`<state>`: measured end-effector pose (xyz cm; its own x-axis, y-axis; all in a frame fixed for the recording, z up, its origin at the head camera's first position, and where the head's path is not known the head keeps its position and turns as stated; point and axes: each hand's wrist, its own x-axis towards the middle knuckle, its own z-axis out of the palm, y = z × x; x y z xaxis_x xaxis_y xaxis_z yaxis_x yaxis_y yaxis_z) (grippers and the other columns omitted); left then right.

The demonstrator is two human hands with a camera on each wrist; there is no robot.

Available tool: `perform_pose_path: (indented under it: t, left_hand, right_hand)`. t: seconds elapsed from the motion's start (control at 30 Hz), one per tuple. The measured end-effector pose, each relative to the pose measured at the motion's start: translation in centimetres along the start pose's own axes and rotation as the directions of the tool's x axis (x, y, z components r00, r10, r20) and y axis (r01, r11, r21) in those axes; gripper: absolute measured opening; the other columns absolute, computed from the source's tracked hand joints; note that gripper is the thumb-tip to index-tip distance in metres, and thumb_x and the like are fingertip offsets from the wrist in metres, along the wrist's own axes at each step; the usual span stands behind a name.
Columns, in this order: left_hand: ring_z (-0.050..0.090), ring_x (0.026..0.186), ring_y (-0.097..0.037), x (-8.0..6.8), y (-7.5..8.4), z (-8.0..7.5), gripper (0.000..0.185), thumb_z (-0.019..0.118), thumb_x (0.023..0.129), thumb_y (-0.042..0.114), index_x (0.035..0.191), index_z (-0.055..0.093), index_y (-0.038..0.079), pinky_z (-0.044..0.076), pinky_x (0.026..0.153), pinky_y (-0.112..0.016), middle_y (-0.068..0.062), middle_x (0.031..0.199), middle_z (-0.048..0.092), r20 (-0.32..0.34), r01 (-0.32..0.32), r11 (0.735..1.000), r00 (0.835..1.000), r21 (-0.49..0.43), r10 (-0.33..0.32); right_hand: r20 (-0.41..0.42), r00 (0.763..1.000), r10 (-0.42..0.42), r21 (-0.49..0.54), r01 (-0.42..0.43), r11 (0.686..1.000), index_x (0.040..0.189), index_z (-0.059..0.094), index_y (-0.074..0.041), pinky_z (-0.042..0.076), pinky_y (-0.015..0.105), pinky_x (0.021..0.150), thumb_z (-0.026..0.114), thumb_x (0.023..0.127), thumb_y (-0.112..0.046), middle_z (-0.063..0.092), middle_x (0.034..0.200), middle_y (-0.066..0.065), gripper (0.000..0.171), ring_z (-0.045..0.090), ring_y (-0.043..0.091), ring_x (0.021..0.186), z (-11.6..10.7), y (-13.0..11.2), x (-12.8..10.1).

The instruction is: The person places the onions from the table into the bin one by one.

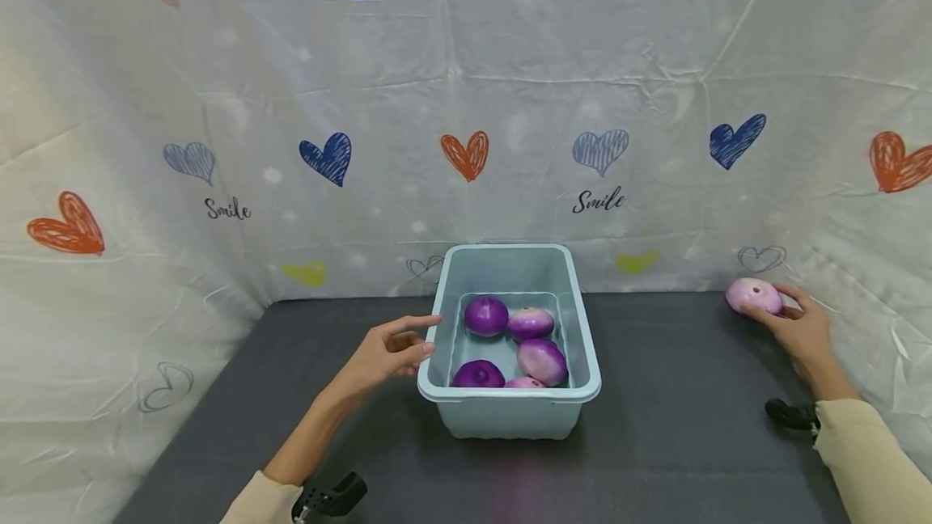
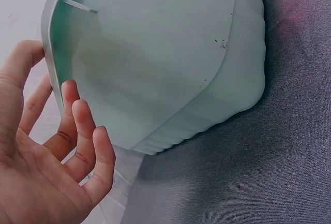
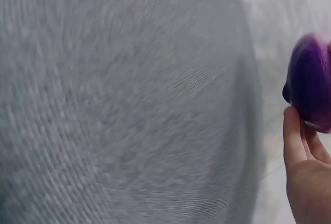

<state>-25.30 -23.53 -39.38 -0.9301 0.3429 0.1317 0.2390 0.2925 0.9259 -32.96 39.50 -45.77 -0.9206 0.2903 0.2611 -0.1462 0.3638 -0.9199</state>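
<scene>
A light blue-green plastic bin (image 1: 520, 419) stands on the dark cloth with several purple onions (image 1: 486, 316) inside. My left hand (image 1: 389, 354) is at the bin's left side, thumb and forefinger touching its rim. In the left wrist view, the left hand's (image 2: 57, 157) other fingers are loosely bent beside the bin's outer wall (image 2: 155, 53). Far to the right, my right hand (image 1: 804, 334) holds a pale purple onion (image 1: 753, 296) between thumb and fingers. The right wrist view shows a darker purple side of this onion (image 3: 310, 81) above the fingers; part is cut off by the frame edge.
A dark grey cloth (image 1: 670, 427) covers the table around the bin. Behind it hangs a pale curtain (image 1: 524, 103) printed with hearts and words, meeting the table's back edge; it also runs along both sides. Dark wrist straps (image 1: 792, 415) are worn at both wrists.
</scene>
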Motion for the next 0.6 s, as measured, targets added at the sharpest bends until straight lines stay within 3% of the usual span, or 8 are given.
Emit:
perform_pose_path:
  t: [0.1, 0.2, 0.43, 0.6]
  left_hand:
    - [0.059, 0.081, -0.033, 0.0, 0.1, 0.0, 0.048, 0.07, 0.099, 0.022, 0.145, 0.059, 0.013, 0.053, 0.078, -0.054, -0.013, 0.098, 0.067, 0.002, -0.009, 1.0, 1.0, 0.01, 0.009]
    - [0.059, 0.081, -0.032, 0.1, 0.1, 0.0, 0.048, 0.069, 0.1, 0.022, 0.145, 0.059, 0.013, 0.052, 0.078, -0.054, -0.013, 0.096, 0.066, -0.001, -0.02, 1.0, 1.0, 0.021, 0.02]
    - [0.058, 0.077, -0.026, 0.2, -0.1, 0.0, 0.047, 0.069, 0.099, 0.018, 0.144, 0.059, 0.009, 0.054, 0.075, -0.048, -0.014, 0.096, 0.065, 0.013, -0.038, 0.999, 0.999, 0.019, 0.037]
    - [0.057, 0.079, -0.037, 0.2, -0.2, 0.0, 0.046, 0.07, 0.099, 0.018, 0.144, 0.06, 0.009, 0.054, 0.074, -0.048, -0.014, 0.096, 0.066, 0.012, -0.044, 0.999, 0.999, 0.019, 0.044]
  right_hand:
    - [0.068, 0.998, -0.016, 0.064, 0.012, 0.998, 0.137, 0.058, -0.024, 0.051, 0.015, 0.068, 0.08, 0.091, -0.018, 0.057, 0.105, -0.016, 0.051, 0.057, -0.009, 0.088, -0.1, -0.8, -0.1]
    - [0.138, 0.99, -0.038, 0.11, 0.023, 0.994, 0.133, 0.058, -0.028, 0.052, 0.017, 0.07, 0.078, 0.093, -0.016, 0.06, 0.1, -0.022, 0.046, 0.06, -0.008, 0.09, 0.0, -1.9, -0.1]
    - [0.253, 0.966, -0.052, 0.217, -0.004, 0.976, 0.135, 0.056, -0.024, 0.053, 0.018, 0.075, 0.074, 0.096, -0.011, 0.062, 0.107, -0.019, 0.045, 0.063, -0.005, 0.094, 1.0, -4.5, -0.5]
    - [0.307, 0.946, -0.105, 0.324, 0.0, 0.946, 0.134, 0.059, -0.02, 0.054, 0.02, 0.076, 0.071, 0.095, -0.001, 0.067, 0.11, -0.013, 0.045, 0.066, 0.0, 0.096, 2.5, -6.0, -0.8]
